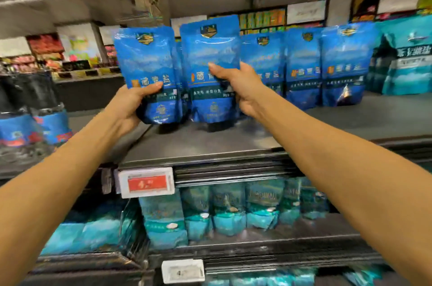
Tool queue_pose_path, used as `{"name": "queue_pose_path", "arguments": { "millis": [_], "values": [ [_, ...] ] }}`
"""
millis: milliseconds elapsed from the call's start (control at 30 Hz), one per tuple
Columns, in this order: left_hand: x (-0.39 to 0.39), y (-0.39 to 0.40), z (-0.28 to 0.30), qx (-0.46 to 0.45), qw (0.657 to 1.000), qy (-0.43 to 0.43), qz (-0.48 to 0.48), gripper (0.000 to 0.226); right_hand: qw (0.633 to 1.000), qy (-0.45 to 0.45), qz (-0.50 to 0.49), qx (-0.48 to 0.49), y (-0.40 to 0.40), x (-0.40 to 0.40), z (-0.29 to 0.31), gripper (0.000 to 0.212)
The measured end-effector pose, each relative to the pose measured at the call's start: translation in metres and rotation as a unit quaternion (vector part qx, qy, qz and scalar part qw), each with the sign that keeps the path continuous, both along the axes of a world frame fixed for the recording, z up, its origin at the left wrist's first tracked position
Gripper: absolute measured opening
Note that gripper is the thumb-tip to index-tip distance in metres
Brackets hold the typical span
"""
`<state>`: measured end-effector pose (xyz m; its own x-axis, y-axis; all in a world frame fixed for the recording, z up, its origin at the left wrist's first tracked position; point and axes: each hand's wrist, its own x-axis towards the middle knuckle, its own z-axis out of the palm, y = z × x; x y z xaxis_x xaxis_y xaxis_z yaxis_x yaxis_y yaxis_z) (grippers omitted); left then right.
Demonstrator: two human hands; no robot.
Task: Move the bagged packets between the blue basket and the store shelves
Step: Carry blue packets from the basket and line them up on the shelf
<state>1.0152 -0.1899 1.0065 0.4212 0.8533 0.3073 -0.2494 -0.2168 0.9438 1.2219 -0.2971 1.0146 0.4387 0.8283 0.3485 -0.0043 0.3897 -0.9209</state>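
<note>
Both hands clamped on blue packets at upper shelf (pixel 210 145): left hand (pixel 131 108) on one (pixel 149 56), right hand (pixel 240 89) on another (pixel 210 52). Three more (pixel 304 63) stand alongside; basket not in view, so remaining count unknown.

Two bare forearms, sleeveless within view; left hand (pixel 131 108) and right hand (pixel 243 89) without rings, watch or gloves.
</note>
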Motion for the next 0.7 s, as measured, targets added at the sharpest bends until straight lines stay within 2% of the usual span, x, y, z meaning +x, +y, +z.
{"name": "queue_pose_path", "arguments": {
  "millis": [67,133,200,267,300,367,433,533,700],
  "values": [
    [0.003,0.014,-0.011,-0.006,1.000,0.018,-0.005,0.045,0.999,-0.019,0.023,-0.037,0.016,0.002,-0.012,0.045],
    [-0.002,0.023,-0.018,0.005,0.998,0.061,-0.018,0.040,0.995,-0.069,0.038,-0.057,0.023,0.007,-0.018,0.029],
    [-0.013,0.029,-0.018,0.095,0.977,0.187,0.027,0.028,0.981,-0.174,0.036,-0.084,0.019,0.018,-0.016,0.012],
    [-0.025,0.034,-0.015,0.167,0.929,0.312,0.105,0.023,0.958,-0.263,0.012,-0.110,0.012,0.025,-0.012,0.022],
    [-0.030,0.036,-0.016,0.168,0.918,0.334,0.130,0.026,0.948,-0.294,0.001,-0.123,0.010,0.027,-0.012,0.034],
    [-0.034,0.038,-0.016,0.146,0.920,0.332,0.146,0.028,0.942,-0.309,-0.002,-0.133,0.011,0.029,-0.014,0.041],
    [-0.031,0.035,-0.016,0.126,0.934,0.315,0.115,0.024,0.941,-0.310,-0.040,-0.133,0.016,0.029,-0.018,0.041],
    [-0.023,0.032,-0.012,0.110,0.944,0.300,0.079,0.027,0.937,-0.309,-0.085,-0.141,0.027,0.030,-0.020,0.054],
    [-0.018,0.030,-0.011,0.127,0.944,0.290,0.096,0.033,0.938,-0.299,-0.085,-0.153,0.035,0.028,-0.019,0.050]
  ]
}}
